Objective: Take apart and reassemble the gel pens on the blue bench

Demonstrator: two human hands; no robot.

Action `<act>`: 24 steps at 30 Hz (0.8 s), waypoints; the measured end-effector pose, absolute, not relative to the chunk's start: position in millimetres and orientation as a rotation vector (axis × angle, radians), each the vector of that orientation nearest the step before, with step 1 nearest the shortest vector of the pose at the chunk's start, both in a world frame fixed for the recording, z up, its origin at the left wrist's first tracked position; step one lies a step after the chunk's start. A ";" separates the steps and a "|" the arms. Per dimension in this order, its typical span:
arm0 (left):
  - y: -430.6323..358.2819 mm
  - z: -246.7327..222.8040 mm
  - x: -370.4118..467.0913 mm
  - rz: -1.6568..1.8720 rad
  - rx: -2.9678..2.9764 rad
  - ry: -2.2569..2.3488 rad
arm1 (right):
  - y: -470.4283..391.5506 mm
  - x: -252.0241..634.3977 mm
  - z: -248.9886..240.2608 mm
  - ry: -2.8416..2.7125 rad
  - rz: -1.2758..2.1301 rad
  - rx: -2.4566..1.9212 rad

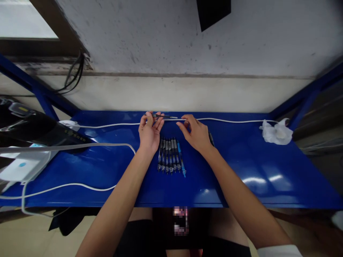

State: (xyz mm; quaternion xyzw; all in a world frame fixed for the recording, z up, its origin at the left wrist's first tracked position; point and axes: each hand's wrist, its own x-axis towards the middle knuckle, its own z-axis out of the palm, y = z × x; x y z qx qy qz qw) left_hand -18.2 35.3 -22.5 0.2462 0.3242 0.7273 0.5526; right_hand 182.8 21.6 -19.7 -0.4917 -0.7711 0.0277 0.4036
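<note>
My left hand (pixel 150 132) is closed in a pinch on a slim dark pen part (pixel 164 116), which looks like a refill with a pale end pointing right. My right hand (pixel 195 132) is just beyond that pale end, thumb and forefinger apart, with nothing I can make out between them. Between my forearms lies a row of several dark pens (pixel 169 155), side by side with their clear ends toward me. A light blue pen (pixel 181 159) lies at the row's right end, slightly slanted. Partly hidden behind my right hand is a dark pen-like piece (pixel 211 138).
The blue tabletop (pixel 241 157) meets a wall. A white cable (pixel 219 120) runs along its back. Crumpled white plastic (pixel 277 132) sits at the right. A black cylindrical object (pixel 40 125), a white box (pixel 24 166) and a looping cable (pixel 80 185) occupy the left.
</note>
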 end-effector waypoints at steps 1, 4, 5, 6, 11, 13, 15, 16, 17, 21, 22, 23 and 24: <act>36.6 -23.2 -20.9 1.736 0.538 0.746 | 21.8 183.1 -19.2 -1.916 0.062 -1.238; 37.3 -22.6 -24.0 1.763 0.461 0.678 | 21.6 182.9 -17.7 -1.845 0.042 -1.228; 36.8 -21.9 -23.6 1.764 0.458 0.663 | 21.3 182.5 -17.4 -1.838 0.039 -1.228; 35.9 -20.9 -22.7 1.757 0.466 0.657 | 21.0 182.2 -17.2 -1.840 0.042 -1.227; 30.0 -14.7 -14.3 1.697 0.590 0.684 | 20.3 181.3 -18.5 -1.950 0.075 -1.177; 27.8 -11.9 -10.9 1.683 0.653 0.705 | 20.6 181.5 -19.7 -2.003 0.076 -1.152; 26.3 -9.7 -8.3 1.680 0.705 0.720 | 21.2 181.8 -20.7 -2.033 0.079 -1.149; 26.0 -9.0 -7.5 1.682 0.724 0.727 | 21.4 181.9 -21.2 -2.036 0.083 -1.154; 25.8 -8.6 -6.9 1.687 0.740 0.736 | 21.6 182.0 -21.5 -2.036 0.087 -1.160; 27.0 -9.4 -7.4 1.729 0.808 0.780 | 21.4 181.4 -21.5 -2.032 0.122 -1.156; 27.4 -9.9 -7.8 1.740 0.826 0.790 | 21.1 181.1 -21.2 -2.032 0.138 -1.155; 27.7 -10.2 -8.1 1.747 0.845 0.797 | 20.8 180.8 -21.0 -2.032 0.156 -1.154; 27.9 -10.5 -8.3 1.750 0.864 0.801 | 20.6 180.5 -20.8 -2.032 0.175 -1.153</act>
